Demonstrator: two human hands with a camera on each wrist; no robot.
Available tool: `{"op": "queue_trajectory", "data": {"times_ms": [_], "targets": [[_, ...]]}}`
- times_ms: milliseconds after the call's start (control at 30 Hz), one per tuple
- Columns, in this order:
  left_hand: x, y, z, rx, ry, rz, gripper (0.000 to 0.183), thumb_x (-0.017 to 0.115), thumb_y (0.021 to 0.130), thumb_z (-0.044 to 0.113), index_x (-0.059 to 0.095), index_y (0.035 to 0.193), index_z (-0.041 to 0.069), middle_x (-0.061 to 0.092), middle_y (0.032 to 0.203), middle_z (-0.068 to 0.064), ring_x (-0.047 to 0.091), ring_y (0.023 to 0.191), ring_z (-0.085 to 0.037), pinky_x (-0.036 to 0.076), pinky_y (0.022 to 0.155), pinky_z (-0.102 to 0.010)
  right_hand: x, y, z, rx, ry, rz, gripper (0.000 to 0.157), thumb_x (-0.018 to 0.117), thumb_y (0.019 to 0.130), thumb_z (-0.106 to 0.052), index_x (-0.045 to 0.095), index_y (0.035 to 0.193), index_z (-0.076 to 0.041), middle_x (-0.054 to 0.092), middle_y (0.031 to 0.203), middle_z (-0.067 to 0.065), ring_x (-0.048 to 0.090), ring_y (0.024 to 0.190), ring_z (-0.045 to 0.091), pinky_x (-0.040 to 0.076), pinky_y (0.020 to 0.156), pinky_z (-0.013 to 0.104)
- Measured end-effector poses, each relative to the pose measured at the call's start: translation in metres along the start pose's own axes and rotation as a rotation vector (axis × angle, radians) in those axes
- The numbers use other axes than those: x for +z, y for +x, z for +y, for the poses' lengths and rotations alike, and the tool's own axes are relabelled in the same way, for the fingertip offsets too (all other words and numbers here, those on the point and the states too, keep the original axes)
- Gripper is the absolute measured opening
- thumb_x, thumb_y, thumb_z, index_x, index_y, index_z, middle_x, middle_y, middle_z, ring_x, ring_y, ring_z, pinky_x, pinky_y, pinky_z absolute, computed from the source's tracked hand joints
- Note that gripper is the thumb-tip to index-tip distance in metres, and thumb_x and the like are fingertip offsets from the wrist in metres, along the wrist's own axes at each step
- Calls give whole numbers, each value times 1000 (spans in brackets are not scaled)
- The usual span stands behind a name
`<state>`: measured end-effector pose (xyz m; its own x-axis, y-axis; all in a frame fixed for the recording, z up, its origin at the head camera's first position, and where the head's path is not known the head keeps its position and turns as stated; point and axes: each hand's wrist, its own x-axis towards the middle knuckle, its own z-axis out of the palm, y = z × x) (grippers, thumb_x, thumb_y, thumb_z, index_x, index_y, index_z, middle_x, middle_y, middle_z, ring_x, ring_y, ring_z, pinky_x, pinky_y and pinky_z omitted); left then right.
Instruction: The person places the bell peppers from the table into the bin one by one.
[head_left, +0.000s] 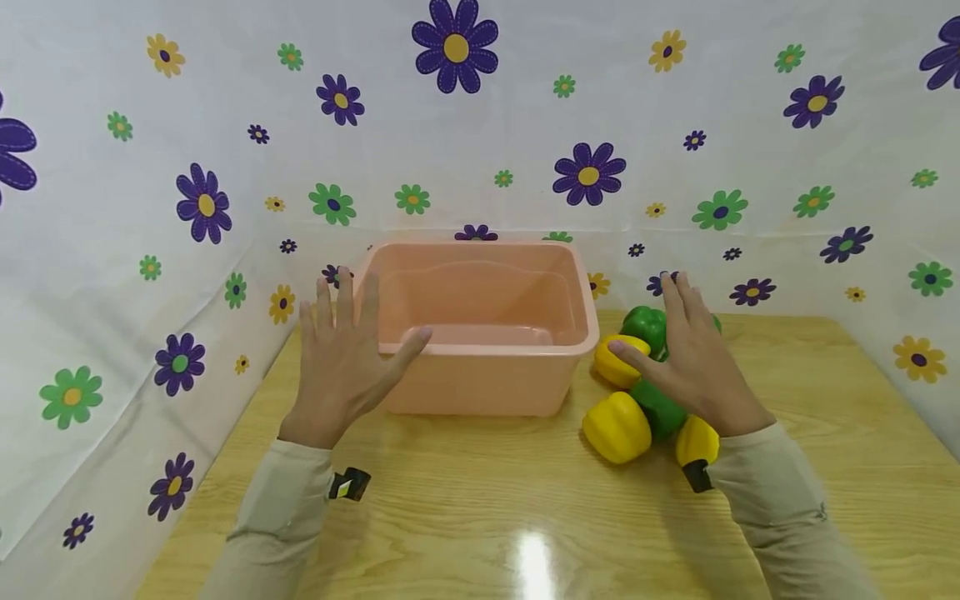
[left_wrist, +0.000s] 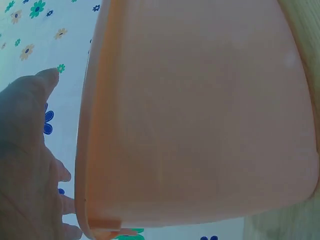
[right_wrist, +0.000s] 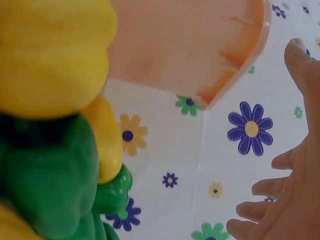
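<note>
A pink plastic tub (head_left: 480, 379) stands at the back middle of the table, with its inside bare where it shows. My left hand (head_left: 341, 358) is held up before the tub's left end, fingers straight and spread, holding nothing. To the tub's right lies a cluster of bell peppers: a yellow bell pepper (head_left: 617, 427) in front, other yellow ones, and green ones such as a green bell pepper (head_left: 643, 327). My right hand (head_left: 697, 358) hovers over the cluster with fingers extended and nothing in its grasp, hiding part of it. In the right wrist view this hand (right_wrist: 280, 190) appears apart from the peppers.
Beneath everything is a light wooden table (head_left: 435, 500). A white sheet with printed flowers (head_left: 510, 117) hangs behind and along the sides. Each sleeve carries a small black strap, one on the left wrist (head_left: 351, 483) and one on the right (head_left: 697, 475).
</note>
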<state>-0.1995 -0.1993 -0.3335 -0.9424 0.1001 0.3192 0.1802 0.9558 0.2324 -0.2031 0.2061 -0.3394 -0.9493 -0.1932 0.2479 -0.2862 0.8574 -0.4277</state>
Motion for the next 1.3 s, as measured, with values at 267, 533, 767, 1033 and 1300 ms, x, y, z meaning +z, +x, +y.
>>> {"op": "queue_trajectory", "data": {"times_ms": [267, 533, 767, 1033, 1300], "targets": [[3, -2, -2, 22, -99, 9, 101, 38, 95, 76, 13, 163, 7, 10, 166, -25, 4, 153, -46, 5, 120, -67, 9, 8, -18, 6, 152, -90, 109, 58, 93, -66, -7, 163, -14, -1, 170, 14, 11, 153, 43, 20, 115, 70], [13, -2, -1, 29, -110, 36, 107, 46, 92, 77, 14, 162, 3, 19, 164, -26, 16, 152, -42, 15, 122, -60, 34, 15, -30, -138, 337, -95, 91, 61, 98, -52, 5, 164, -22, 12, 168, 9, 20, 152, 35, 22, 117, 66], [17, -3, -3, 25, -63, 31, 111, 46, 90, 79, 13, 162, 1, 19, 164, -27, 17, 152, -42, 13, 123, -57, 48, 18, -36, -218, 372, -63, 84, 64, 98, -48, 14, 163, -33, 12, 169, 0, 10, 155, 25, 21, 119, 63], [15, -5, -4, 37, -39, 38, 113, 46, 89, 80, 15, 161, 0, 18, 165, -26, 17, 152, -41, 12, 123, -56, 52, 21, -37, -170, 327, -67, 87, 61, 98, -55, 9, 163, -34, 6, 170, 1, 3, 156, 24, 20, 119, 64], [11, -7, -1, 75, -6, 32, 110, 48, 91, 78, 20, 159, -4, 25, 162, -27, 21, 151, -42, 12, 123, -58, 52, 21, -41, -94, 295, -101, 95, 58, 95, -64, 8, 165, -22, 3, 171, 4, 8, 156, 28, 22, 118, 63]]}}
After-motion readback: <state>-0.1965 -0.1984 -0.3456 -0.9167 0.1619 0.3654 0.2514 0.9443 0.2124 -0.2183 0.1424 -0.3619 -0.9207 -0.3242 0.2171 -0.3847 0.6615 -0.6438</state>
